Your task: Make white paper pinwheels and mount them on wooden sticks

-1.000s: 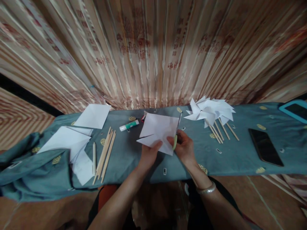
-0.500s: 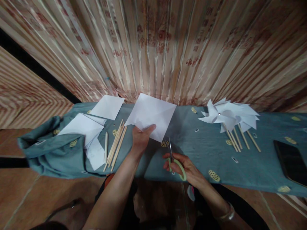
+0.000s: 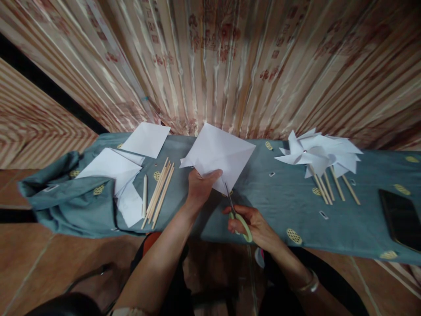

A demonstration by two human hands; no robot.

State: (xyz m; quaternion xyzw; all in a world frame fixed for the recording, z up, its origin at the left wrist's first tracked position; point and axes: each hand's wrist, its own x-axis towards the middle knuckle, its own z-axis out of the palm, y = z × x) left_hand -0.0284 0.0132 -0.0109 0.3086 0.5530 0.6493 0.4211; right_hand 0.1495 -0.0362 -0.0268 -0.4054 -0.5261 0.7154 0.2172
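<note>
My left hand (image 3: 201, 186) grips a white square sheet of paper (image 3: 222, 151) by its near side, thumb on top. The sheet is turned so one corner points toward me, and faint creases cross it. A flap sticks out at its left corner, where a slit seems to run. My right hand (image 3: 250, 221) is closed around the green handles of the scissors (image 3: 244, 227). Their blades reach over the sheet's near corner; whether they are cutting through it I cannot tell.
On the green cloth (image 3: 279, 197) at left lie stacked white papers (image 3: 110, 169), a single sheet (image 3: 146, 139), wooden sticks (image 3: 159, 193) and a whitish pen-like stick (image 3: 144, 195). At right are several paper pinwheels (image 3: 319, 151) on sticks and a black phone (image 3: 399, 217). A curtain (image 3: 210, 66) hangs behind.
The scissors' blades have come up from below the sheet to its near corner and are closer together. The sheet has shifted slightly right, and its left flap now stands apart.
</note>
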